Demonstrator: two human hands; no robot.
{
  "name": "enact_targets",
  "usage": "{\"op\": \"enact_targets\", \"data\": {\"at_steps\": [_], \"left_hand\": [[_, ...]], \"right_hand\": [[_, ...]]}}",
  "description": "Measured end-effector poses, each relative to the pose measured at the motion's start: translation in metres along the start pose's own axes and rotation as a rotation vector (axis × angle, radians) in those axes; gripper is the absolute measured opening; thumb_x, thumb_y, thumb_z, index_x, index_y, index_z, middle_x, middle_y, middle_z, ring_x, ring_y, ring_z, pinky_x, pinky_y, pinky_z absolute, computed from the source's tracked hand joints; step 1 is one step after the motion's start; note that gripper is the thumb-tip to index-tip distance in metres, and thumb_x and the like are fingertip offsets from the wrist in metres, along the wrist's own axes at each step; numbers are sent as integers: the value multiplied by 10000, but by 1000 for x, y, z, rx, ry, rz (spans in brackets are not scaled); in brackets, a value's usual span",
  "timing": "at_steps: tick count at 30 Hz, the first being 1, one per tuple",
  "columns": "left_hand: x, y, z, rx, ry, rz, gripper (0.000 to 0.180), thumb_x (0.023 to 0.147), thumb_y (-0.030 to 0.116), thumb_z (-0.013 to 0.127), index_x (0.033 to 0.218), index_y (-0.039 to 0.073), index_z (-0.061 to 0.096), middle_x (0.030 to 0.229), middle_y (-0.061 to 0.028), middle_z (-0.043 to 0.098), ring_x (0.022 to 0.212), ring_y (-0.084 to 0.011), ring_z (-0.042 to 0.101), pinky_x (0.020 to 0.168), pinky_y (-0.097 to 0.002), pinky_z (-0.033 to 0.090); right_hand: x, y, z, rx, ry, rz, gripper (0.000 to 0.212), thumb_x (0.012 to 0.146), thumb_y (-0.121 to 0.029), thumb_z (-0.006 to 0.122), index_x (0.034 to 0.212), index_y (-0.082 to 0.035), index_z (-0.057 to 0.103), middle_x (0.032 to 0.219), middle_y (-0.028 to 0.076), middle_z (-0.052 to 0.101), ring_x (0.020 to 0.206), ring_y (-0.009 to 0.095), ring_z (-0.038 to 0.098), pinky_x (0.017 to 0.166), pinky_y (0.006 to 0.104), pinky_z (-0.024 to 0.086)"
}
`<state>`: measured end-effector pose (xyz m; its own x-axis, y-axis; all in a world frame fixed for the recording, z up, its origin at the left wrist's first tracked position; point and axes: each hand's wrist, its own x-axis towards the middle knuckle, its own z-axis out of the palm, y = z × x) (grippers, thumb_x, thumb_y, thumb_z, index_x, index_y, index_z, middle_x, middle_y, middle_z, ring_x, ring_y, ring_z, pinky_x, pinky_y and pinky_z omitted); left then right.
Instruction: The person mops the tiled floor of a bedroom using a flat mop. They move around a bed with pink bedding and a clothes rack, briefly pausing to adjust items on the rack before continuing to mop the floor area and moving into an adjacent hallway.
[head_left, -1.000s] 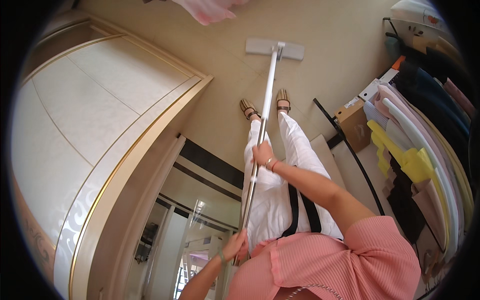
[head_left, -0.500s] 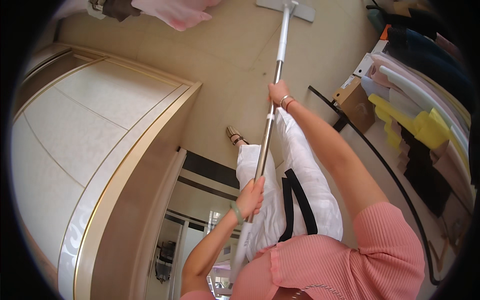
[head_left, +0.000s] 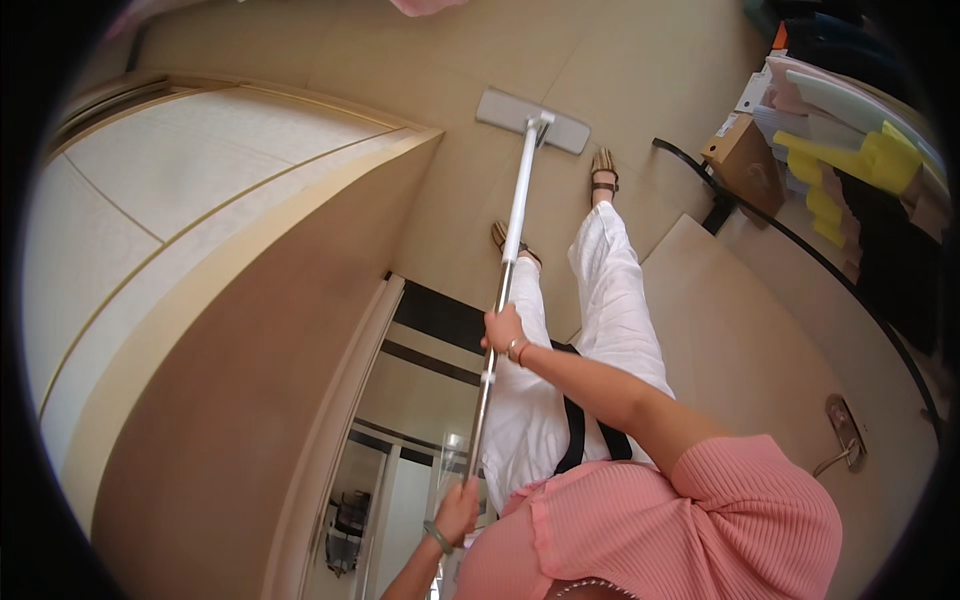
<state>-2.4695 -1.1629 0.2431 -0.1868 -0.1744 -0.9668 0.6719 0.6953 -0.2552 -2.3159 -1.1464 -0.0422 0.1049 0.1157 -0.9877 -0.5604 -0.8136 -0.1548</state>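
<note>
A flat mop with a long white and metal pole [head_left: 519,195] runs from my body out across the floor. Its grey rectangular mop head [head_left: 508,110] lies flat on the beige tiles, just ahead of my sandalled feet. Partway down the pole, my right hand [head_left: 504,328] is wrapped around the metal section. My left hand [head_left: 459,512] is closed round the pole lower down, close to my waist, and the pole's end beyond it is hidden.
A pale cabinet [head_left: 200,130] with gold trim stands on the left. On the right are a door [head_left: 740,330] with a metal handle [head_left: 846,435], a black curved rail [head_left: 810,245], a cardboard box [head_left: 745,165] and hanging clothes [head_left: 860,160]. A doorway with dark floor strips lies behind me.
Both hands have drawn the mop back toward my body, and its head has slid nearer my feet. My right foot now shows beside it. The door's handle has come into view.
</note>
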Motion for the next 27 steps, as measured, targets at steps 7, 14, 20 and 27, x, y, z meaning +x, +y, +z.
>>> {"op": "enact_targets", "data": {"at_steps": [7, 14, 20, 27], "left_hand": [[-21, -132, 17, -283, 4, -138, 409, 924, 424, 377, 751, 73, 497, 598, -7, 445, 584, -99, 422, 570, -260, 380], [15, -91, 42, 167, -15, 112, 511, 920, 460, 345, 596, 83, 462, 504, -34, 445, 443, -144, 439, 447, -289, 381], [50, 108, 73, -288, -299, -27, 436, 910, 503, 344, 719, 111, 344, 477, 25, 309, 334, -77, 290, 312, -231, 273], [77, 199, 81, -426, -416, 201, 442, 894, 538, 355, 809, 106, 391, 538, 53, 306, 386, -32, 245, 333, -190, 230]], "right_hand": [[-61, 91, 20, -208, -135, 139, 244, 824, -138, 436, 882, 89, 372, 632, 182, 576, 478, 258, 606, 428, 351, 496], [-24, 50, -23, -320, -122, -98, 275, 817, -188, 463, 820, 79, 399, 600, 188, 590, 512, 291, 619, 504, 376, 509], [110, -98, -89, -707, -113, -493, 219, 735, -182, 546, 606, -14, 600, 608, 119, 622, 507, 273, 617, 506, 320, 505], [125, -223, -99, -111, 118, -100, 130, 805, -101, 529, 785, 25, 555, 625, 126, 598, 544, 243, 632, 489, 325, 542]]}}
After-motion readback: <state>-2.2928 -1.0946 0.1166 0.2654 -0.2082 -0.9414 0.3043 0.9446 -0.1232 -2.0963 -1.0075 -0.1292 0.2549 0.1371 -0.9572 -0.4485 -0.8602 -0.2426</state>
